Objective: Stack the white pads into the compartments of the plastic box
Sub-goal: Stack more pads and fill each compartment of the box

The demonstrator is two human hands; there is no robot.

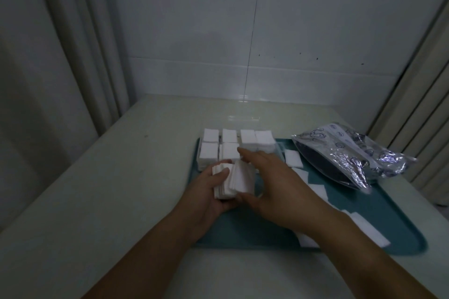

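A pale, smooth-topped bench (121, 177) stood against a glossy white tiled wall (243, 31). Pale pleated curtains (60, 43) hung at either side of it. Light was dim.

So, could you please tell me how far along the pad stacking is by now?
Well along, I would say. Done: the visible compartments of the plastic box already show white stacks. In hand: the left hand holds a bundle of pads, with the right hand against it. Left: loose pads lie scattered on the teal tray beside the foil bag.
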